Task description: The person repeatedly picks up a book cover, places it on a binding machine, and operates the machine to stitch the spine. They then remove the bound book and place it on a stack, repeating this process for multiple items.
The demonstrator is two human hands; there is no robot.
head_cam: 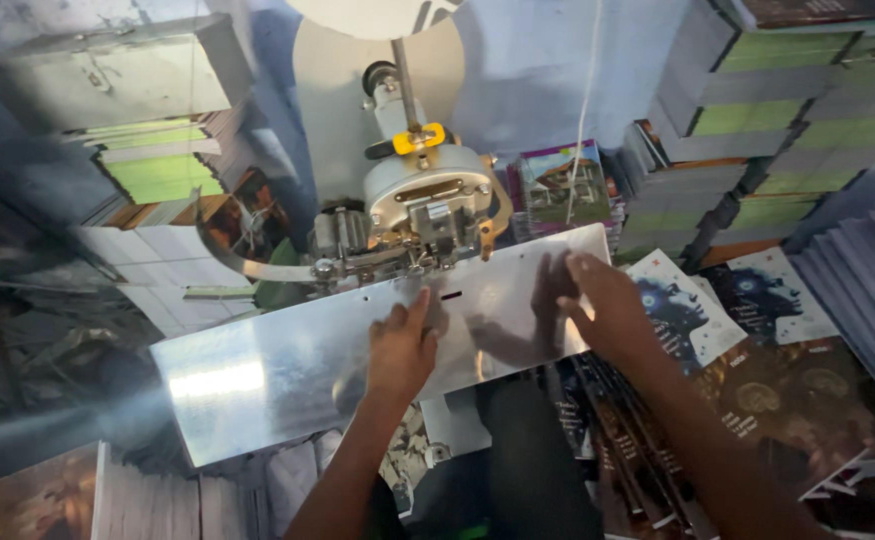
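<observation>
A shiny metal work plate (257, 370) slopes across the middle, under the head of a grey stitching machine (422, 205) with a yellow knob. My left hand (400, 345) lies flat on the plate just below the machine head, fingers together, holding nothing. My right hand (602, 305) rests on the plate's right end with fingers spread, near its edge. Both hands are mirrored in the metal. A small slot (451, 296) in the plate sits between them.
Dark printed book covers (757, 390) lie fanned out to the right. Tall stacks of books (757, 110) with green and grey edges rise at back right, more stacks (157, 170) at back left. A white cord (585, 110) hangs down behind the machine.
</observation>
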